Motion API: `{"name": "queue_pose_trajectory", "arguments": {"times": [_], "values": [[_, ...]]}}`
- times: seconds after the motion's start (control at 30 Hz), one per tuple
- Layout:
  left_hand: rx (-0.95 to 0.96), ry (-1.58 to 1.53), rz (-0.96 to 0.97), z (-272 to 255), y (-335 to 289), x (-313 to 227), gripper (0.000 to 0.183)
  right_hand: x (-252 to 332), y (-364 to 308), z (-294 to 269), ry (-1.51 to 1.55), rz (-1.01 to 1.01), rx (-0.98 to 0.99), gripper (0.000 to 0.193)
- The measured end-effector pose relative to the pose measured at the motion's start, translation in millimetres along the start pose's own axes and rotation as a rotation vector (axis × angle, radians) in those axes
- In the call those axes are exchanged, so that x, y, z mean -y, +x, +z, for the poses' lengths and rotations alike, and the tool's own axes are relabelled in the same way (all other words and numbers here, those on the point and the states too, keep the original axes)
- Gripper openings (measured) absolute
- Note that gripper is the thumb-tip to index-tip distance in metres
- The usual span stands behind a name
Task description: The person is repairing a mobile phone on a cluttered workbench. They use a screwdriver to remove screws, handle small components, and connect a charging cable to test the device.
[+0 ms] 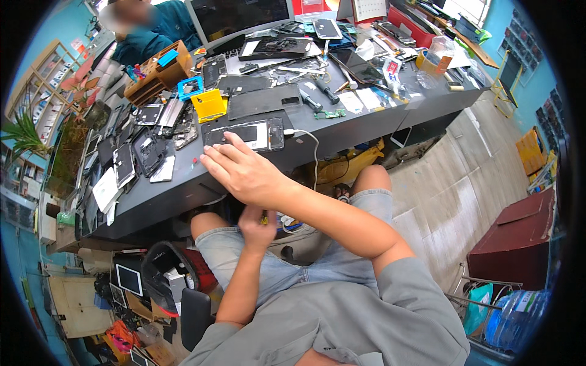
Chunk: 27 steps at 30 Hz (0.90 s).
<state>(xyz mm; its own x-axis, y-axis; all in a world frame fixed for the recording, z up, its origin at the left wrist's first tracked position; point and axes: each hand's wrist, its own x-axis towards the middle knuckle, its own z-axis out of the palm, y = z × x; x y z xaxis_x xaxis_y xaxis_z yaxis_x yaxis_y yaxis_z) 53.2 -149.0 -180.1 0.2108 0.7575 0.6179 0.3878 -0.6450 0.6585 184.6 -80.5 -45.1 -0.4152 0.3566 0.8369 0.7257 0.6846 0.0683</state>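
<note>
**Opened phone near the bench edge, one hand out of sight of it**

We had our right hand (pixel 244 174) stretched forward over the near edge of the bench (pixel 360 125), fingers spread fairly wide and flat, the fingertips resting on the opened phone (pixel 247 135). It gripped nothing — it only pressed or steadied. The phone lay directly under those fingertips, face open, with a white cable (pixel 310 146) leaving its far-right end and dropping over the bench edge beside our wrist.

Our left hand (pixel 259 227) was below the bench, over our lap, curled narrow around something small with a hint of yellow; we could not tell what it was.

As we judged it, the main risk was the cable. Our right forearm crossed close to it, and a careless pull back could have snagged it and dragged the phone toward the edge. A flat press on exposed internals could also have bent or smudged something fragile.

To the left of the hand lay a crowd of loose phone parts (pixel 143 152), and beyond the fingertips a yellow box (pixel 209 105) — a sweep of the arm could have scattered them. Whatever the left hand held could have slipped to the floor unseen.
</note>
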Motion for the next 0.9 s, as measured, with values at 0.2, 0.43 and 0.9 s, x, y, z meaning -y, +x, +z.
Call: {"name": "queue_pose_trajectory", "arguments": {"times": [0.2,0.43,0.9], "values": [[-0.471,0.228,0.254,-78,85,-32,0.018,1,-17,-23,0.235,0.066,-0.047,0.050],[-0.186,0.365,0.373,-99,149,-37,0.044,26,-80,-42,0.447,0.074,-0.098,0.056],[-0.096,0.573,0.412,-89,149,-32,0.032,44,-154,-8,0.716,0.278,0.231,0.040]]}}
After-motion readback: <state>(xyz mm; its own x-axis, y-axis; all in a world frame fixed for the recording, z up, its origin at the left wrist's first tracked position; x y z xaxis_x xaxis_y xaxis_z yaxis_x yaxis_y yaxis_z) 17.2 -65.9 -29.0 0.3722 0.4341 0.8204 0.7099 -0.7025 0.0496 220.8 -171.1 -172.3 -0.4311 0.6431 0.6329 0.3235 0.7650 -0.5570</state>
